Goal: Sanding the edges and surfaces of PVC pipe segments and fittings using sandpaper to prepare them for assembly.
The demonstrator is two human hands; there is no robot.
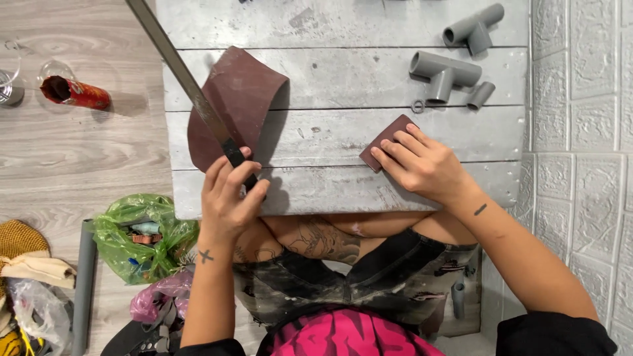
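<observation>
While left fingers (227, 191) grip a long blade (191, 89), right fingers (402, 148) press reddish-brown sandpaper (382, 142).

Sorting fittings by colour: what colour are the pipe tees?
Grey, the pipe tees, seen in the head view.

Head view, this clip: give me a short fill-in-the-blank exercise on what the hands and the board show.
1. The left hand grips one end of a long metal ____.
2. The right hand presses a small piece of sandpaper onto the grey ____ board.
3. The large curled sandpaper sheet lies under the ____ hand's tool.
4. The grey pipe fittings lie at the board's far ____ corner.

Missing words: blade; wooden; left; right
</observation>
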